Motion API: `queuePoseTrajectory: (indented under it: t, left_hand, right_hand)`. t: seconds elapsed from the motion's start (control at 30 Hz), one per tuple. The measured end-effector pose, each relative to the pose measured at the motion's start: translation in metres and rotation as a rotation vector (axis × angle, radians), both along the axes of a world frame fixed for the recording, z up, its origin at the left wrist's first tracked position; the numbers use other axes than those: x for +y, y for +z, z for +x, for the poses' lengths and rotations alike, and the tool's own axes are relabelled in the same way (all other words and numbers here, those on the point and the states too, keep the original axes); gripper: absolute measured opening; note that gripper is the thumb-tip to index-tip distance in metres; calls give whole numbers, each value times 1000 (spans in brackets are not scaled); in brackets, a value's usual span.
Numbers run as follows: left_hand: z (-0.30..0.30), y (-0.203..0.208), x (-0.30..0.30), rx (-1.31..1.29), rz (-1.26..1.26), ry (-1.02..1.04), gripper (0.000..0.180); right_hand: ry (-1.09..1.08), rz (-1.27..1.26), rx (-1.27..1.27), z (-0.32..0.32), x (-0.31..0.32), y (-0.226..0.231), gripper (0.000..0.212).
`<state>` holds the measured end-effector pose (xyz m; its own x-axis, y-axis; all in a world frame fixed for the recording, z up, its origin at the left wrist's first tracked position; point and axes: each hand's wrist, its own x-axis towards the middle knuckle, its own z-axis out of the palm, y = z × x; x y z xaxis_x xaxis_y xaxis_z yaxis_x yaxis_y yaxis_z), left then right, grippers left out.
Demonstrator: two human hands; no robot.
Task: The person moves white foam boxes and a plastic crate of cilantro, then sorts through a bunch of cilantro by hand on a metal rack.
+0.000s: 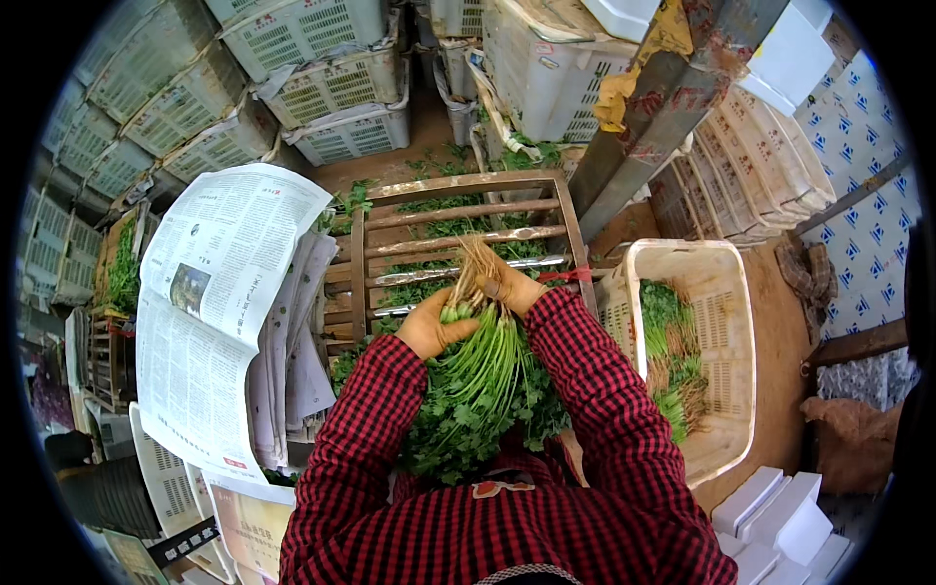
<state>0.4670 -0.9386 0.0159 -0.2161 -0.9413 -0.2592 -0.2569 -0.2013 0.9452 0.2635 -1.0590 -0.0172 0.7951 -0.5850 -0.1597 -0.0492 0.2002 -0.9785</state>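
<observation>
A bunch of coriander [480, 375] hangs between my hands, its pale roots [477, 258] pointing away from me and its leaves toward my body. My left hand [432, 325] is closed around the stems just below the roots, on the left side. Gripping the same bunch at the root end from the right is my right hand [512, 287]. Beneath both hands lies a slatted wooden rack [458, 212] with loose green sprigs under and between its slats. More leaves spread below my wrists, partly hidden by my checked sleeves.
To the right stands a white plastic crate [720, 322] holding several coriander bunches. Stacked newspapers [229, 292] lie at the left. Slotted crates [336, 93] are piled at the back left. A metal post [639, 127] rises at the back right. White foam boxes [780, 512] sit at the lower right.
</observation>
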Motion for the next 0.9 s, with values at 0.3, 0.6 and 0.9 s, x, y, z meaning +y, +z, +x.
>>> queuePoseTrajectory:
  t: [0.3,0.6,0.9]
  left_hand:
    - [-19,1,14,-363,-242,162,107]
    - [-20,38,75,-318,-395,194,142]
    - [-46,55,92,-780,-386,410,137]
  right_hand:
    - [49,44,10,22,10,11,71]
    - [-171,-140,-149,-7,91,90,35]
    - [-53,-409,147,7,80,88,54]
